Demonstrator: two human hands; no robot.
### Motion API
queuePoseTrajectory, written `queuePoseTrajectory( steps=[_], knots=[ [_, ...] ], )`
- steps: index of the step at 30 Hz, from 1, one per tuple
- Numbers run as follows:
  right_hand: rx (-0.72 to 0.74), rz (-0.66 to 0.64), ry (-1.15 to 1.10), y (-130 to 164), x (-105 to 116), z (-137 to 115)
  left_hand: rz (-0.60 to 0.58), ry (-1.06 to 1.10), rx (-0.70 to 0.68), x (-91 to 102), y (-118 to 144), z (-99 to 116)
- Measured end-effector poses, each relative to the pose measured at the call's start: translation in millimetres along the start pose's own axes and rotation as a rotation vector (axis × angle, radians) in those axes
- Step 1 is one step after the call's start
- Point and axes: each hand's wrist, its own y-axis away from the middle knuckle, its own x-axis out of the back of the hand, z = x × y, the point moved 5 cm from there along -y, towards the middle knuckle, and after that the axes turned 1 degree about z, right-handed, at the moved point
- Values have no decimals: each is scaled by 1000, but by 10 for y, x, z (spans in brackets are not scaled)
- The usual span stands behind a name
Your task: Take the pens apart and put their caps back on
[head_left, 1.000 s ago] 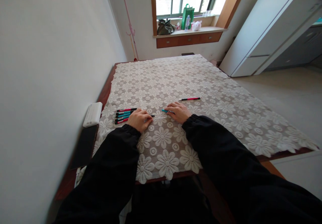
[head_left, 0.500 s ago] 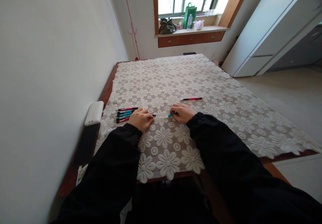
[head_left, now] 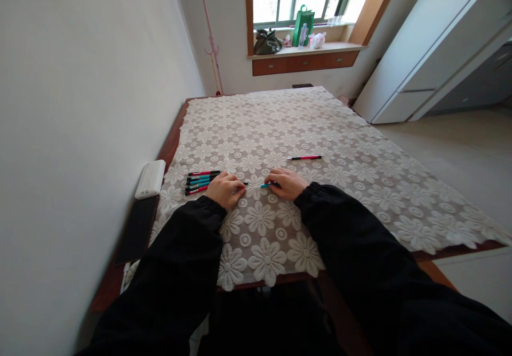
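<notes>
Lace, cream and patterned with flowers, covers the counter (head_left: 360, 185) where our two hands work side by side near the front edge. Our right hand (head_left: 286, 183) pinches the teal pen (head_left: 265, 185) at its right end, fingers closed around the barrel, the pen lying low and level just above or on the cloth; we cannot tell whether it is lifted clear. Our left hand (head_left: 225, 188) rests curled on the lace, its fingertips at a thin dark pen (head_left: 242, 184) that points toward the teal one; whether that hand truly grips it or only presses on it we cannot tell. Just left of that hand lies the row of pens (head_left: 200, 181), red and teal ones side by side, nearly parallel. One red pen (head_left: 304, 158) lies alone, well apart, farther back on the right. A white box (head_left: 149, 179) and a dark flat slab (head_left: 136, 229) sit at the counter's left edge by the wall.

We judge the step in hand to be gathering loose pens into the row: the teal pen is mid-transfer toward the left. The next move would call for carrying it leftward past our left hand and laying it parallel beside the others.
</notes>
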Motion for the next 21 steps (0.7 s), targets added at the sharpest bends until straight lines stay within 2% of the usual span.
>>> queuePoseTrajectory(
  steps=[4, 8, 13, 19, 21],
  knots=[
    [83, 10, -13, -22, -64, -186, -16, 24, -24, -22, -8, 79],
    [82, 30, -15, -29, -78, -280, 18, 46, -43, -48, -7, 102],
    [58, 43, -85, -25, -84, -268, 57, 56, -60, -68, 9, 91],
    [-41, 83, -270, -41, -114, -209, 99, -21, -92, 2, 8, 185],
    [-46, 90, -249, -35, -113, -229, 99, -37, -91, 1, 7, 196]
  ],
)
